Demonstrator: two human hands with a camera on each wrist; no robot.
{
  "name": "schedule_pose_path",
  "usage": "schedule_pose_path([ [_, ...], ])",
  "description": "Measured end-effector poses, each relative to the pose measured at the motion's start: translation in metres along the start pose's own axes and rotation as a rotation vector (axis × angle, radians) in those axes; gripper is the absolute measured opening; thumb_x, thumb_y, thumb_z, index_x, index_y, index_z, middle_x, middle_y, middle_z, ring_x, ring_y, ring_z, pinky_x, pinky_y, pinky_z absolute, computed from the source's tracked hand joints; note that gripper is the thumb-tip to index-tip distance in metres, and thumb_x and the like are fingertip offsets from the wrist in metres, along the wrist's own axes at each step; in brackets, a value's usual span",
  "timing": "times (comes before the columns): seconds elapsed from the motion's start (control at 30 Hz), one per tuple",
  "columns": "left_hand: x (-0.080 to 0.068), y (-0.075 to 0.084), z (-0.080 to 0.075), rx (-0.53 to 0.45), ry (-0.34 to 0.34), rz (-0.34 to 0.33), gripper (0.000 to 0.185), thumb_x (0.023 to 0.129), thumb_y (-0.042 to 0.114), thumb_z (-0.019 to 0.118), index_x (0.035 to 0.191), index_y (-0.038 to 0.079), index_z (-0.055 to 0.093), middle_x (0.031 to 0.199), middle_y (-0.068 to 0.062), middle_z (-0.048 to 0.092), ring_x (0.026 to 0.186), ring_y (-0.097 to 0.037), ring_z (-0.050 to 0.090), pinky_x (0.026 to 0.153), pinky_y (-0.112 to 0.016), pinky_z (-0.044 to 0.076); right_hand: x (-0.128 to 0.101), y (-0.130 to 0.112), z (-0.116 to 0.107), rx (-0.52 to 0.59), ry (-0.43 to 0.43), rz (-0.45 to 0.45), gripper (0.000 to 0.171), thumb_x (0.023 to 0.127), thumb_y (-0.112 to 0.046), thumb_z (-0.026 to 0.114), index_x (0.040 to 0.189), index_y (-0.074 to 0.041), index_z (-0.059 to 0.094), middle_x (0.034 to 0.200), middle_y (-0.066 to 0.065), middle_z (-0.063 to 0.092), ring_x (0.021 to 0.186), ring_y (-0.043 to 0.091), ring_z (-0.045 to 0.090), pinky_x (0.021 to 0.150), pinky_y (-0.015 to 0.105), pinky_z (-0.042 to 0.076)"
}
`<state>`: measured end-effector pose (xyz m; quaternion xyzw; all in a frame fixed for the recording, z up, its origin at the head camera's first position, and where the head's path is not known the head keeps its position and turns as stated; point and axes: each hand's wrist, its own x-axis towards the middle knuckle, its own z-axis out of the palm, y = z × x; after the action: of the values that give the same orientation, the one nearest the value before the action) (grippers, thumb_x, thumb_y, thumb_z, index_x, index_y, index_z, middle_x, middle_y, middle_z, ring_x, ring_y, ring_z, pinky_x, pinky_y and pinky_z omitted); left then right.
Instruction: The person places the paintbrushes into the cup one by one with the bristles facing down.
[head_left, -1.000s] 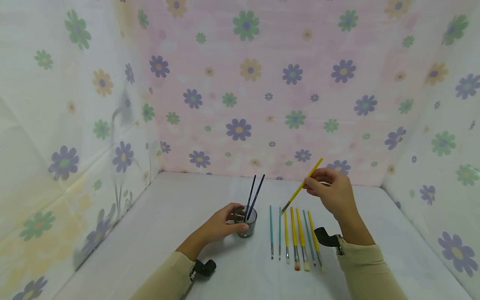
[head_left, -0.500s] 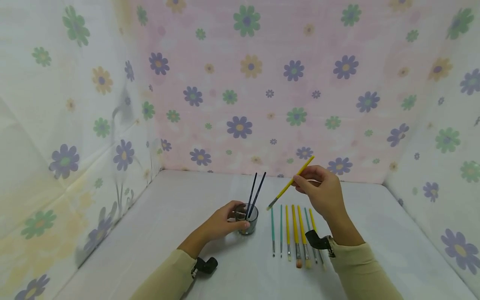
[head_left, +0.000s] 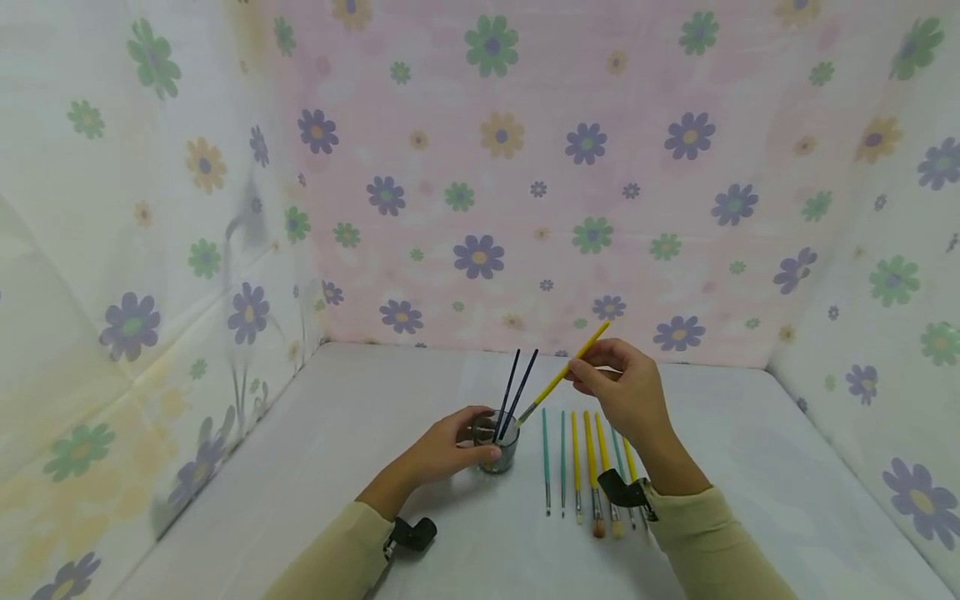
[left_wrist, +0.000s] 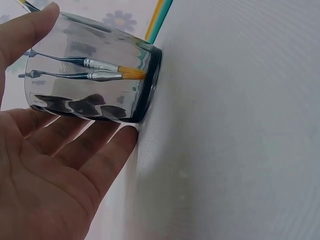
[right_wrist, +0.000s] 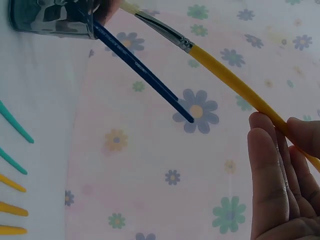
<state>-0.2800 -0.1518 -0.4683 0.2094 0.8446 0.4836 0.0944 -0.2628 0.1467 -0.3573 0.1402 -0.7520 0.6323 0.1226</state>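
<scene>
Yellow brush pinched in right grip

The left hand grips a clear glass cup standing on the white surface, thumb on one side, fingers on the other. Inside the cup lie two dark-handled brushes with silver ferrules and orange bristles at the bottom.

Bare table lies open at lower left and far right of the frame. At centre, a glass with two dark brushes leaning up blocks the way. Just right of it, a row of brushes lies flat. Flowered walls close three sides.
</scene>
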Motion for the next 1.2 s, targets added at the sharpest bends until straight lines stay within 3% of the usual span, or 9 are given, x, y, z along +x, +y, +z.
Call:
schedule_pose_path([
  [0.3,-0.002,0.002,0.001,-0.024,-0.047,0.043,0.073,0.095,0.042,0.075,0.156,0.02,0.044,0.147,-0.002,0.059,0.138,-0.025,0.057,0.115,-0.045,0.046,0.0,0.014,0.017,-0.05,-0.064,0.053,0.03,0.095,-0.026,0.077,0.114,-0.005,0.067,0.108,0.015,0.073,0.093,0.023,0.078,0.08,0.031,0.064],
  [0.57,0.001,0.0,0.001,-0.024,-0.059,0.036,0.07,0.096,0.043,0.074,0.155,0.021,0.044,0.147,-0.002,0.059,0.138,-0.024,0.057,0.116,-0.046,0.046,0.0,0.023,0.022,-0.071,-0.07,0.06,0.025,0.096,-0.023,0.076,0.112,-0.006,0.068,0.105,0.013,0.073,0.09,0.021,0.078,0.077,0.031,0.064],
  [1.2,0.002,-0.001,0.001,-0.031,-0.071,0.035,0.072,0.096,0.044,0.073,0.156,0.017,0.042,0.147,-0.003,0.059,0.138,-0.026,0.056,0.116,-0.048,0.045,-0.001,0.037,0.04,-0.109,-0.103,0.184,0.016,0.096,-0.016,0.075,0.109,-0.008,0.068,0.101,0.009,0.075,0.091,0.026,0.077,0.075,0.032,0.065],
])
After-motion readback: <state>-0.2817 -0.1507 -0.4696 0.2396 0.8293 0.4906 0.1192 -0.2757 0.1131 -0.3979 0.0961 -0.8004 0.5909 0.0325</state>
